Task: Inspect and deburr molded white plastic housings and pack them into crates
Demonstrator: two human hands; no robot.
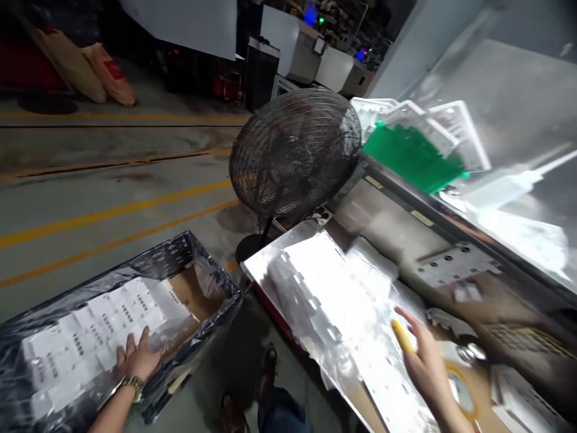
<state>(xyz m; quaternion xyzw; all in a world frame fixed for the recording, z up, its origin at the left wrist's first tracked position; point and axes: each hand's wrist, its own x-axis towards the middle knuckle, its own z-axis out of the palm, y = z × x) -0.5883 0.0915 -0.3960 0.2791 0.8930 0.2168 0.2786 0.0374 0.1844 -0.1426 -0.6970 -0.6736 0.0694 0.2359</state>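
Resting left hand (139,359): fingers spread loosely on white pieces (106,316) inside black-lined box (157,255).
Marks (78,344): dark rows, too small to read.
Right hand (426,364): unclenched, thumb yellow-covered, beside white sheets (329,288) on workbench (270,248).
Floor (112,186): grey, yellow-striped; fan (293,153) near workbench.

Left hand (140,359) in box (196,291) of white parts (101,319), right hand (421,355) near white panels (324,282), fan (295,153) beyond

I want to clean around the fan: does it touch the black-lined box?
Apart. The head view shows bare floor between the fan and the nearest corner of the box.
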